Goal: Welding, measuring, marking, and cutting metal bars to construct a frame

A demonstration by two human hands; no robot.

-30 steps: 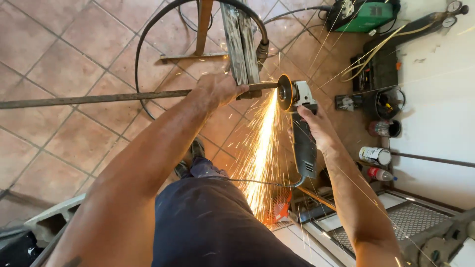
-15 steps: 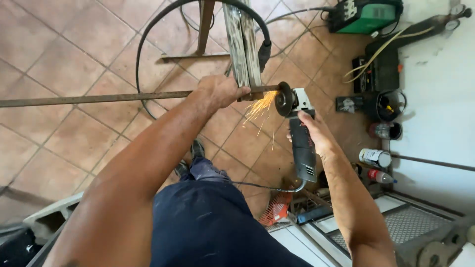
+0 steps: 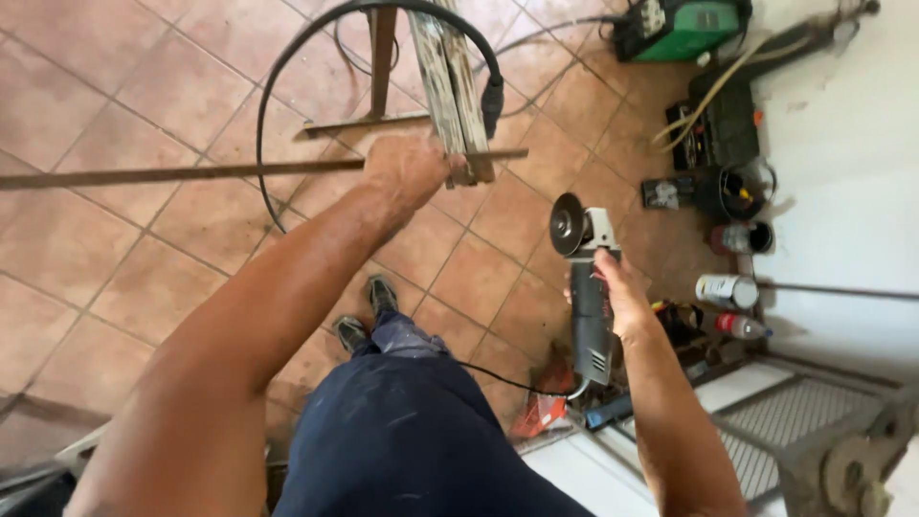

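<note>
Long thin metal rod [image 3: 191, 173] runs roughly horizontal across the tiled floor [image 3: 86, 86] view, far end off the left edge, near end poking just past a worn wooden stand [image 3: 450, 86] at centre top. Left hand [image 3: 407, 172] is clamped around the rod just left of the stand, fingers wrapped over it, holding it against the stand's edge. A black cable [image 3: 278, 105] loops behind the stand. Moving right: right hand [image 3: 617, 292] is closed around the grey body of an angle grinder [image 3: 586, 287], disc [image 3: 567, 224] pointing up toward the rod's free end. Disc sits below and right of that end, near but clearly apart, no contact, no sparks. Grinder's long axis runs up-down in view, roughly across the rod's axis. Right hand is the nearer one to the rod tip; the two hands are well apart. Far right: green machine [image 3: 684, 27] at top, cans and spray bottles [image 3: 728, 290] by the white wall.
</note>
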